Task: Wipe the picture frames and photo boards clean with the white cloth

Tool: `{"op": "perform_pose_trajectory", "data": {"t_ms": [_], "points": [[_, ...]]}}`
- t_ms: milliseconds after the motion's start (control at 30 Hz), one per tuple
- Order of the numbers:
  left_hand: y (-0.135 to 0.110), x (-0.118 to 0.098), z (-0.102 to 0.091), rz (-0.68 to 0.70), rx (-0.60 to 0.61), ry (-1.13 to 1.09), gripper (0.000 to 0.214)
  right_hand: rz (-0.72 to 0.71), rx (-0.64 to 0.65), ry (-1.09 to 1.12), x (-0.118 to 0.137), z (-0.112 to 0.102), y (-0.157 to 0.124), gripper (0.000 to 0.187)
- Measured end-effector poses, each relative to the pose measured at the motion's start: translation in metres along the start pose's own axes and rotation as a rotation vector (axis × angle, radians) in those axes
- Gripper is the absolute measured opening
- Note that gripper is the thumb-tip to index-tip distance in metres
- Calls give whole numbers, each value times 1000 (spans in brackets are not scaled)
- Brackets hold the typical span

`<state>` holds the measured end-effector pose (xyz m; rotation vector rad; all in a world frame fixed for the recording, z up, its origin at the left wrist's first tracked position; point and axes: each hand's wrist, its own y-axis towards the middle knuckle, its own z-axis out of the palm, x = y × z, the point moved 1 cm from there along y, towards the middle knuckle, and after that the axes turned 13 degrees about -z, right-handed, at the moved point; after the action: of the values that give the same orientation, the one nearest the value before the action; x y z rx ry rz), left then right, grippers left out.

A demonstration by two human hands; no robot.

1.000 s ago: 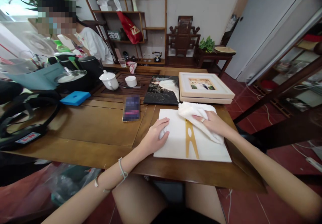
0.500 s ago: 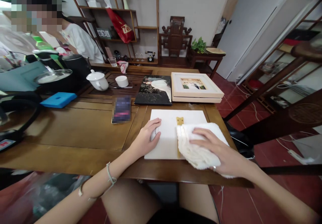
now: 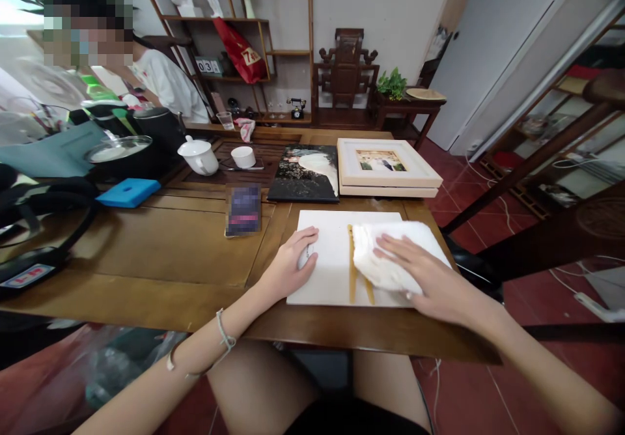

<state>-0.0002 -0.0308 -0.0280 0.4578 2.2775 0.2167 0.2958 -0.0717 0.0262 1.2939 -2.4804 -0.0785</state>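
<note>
A flat white board [image 3: 332, 252] with a gold clothes-peg shape [image 3: 350, 272] lies near the front edge of the wooden table [image 3: 170, 246]. My left hand [image 3: 290, 267] rests on the board's left edge, fingers curled over it. My right hand [image 3: 424, 279] lies flat, fingers spread, pressing a crumpled white cloth [image 3: 390, 256] onto the board's right half. The cloth hides part of the gold shape.
Behind the board lie a dark photo panel [image 3: 307, 173] and stacked white picture frames [image 3: 385, 167]. A phone [image 3: 243, 210], blue sponge [image 3: 127, 192], white teapot [image 3: 199, 156], cup [image 3: 243, 156] and black kettles stand to the left. Another person [image 3: 161, 83] sits at the far left.
My right hand with the cloth swept from the board's far edge down to the near right corner, then back up a little. The left hand stayed on the board's edge.
</note>
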Motion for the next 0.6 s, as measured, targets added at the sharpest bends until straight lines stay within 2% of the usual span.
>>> {"op": "perform_pose_trajectory", "data": {"t_ms": [100,200,267,367,500,600], "points": [[0,-1,-1,5,0,2,30,-13,75,12,47,-10,-31,94],[1,-1,-1,10,3,2,29,-28,133,56,64,-21,-47,94],[0,-1,-1,10,5,3,30,25,145,93,53,-26,-40,83],[0,0,0,8,-3,0,30,168,81,145,17,-25,-9,59],[0,0,1,-1,-10,3,30,345,-156,266,-25,-6,43,54],[0,-1,1,-2,-5,6,31,473,-338,329,-38,12,64,53]]}}
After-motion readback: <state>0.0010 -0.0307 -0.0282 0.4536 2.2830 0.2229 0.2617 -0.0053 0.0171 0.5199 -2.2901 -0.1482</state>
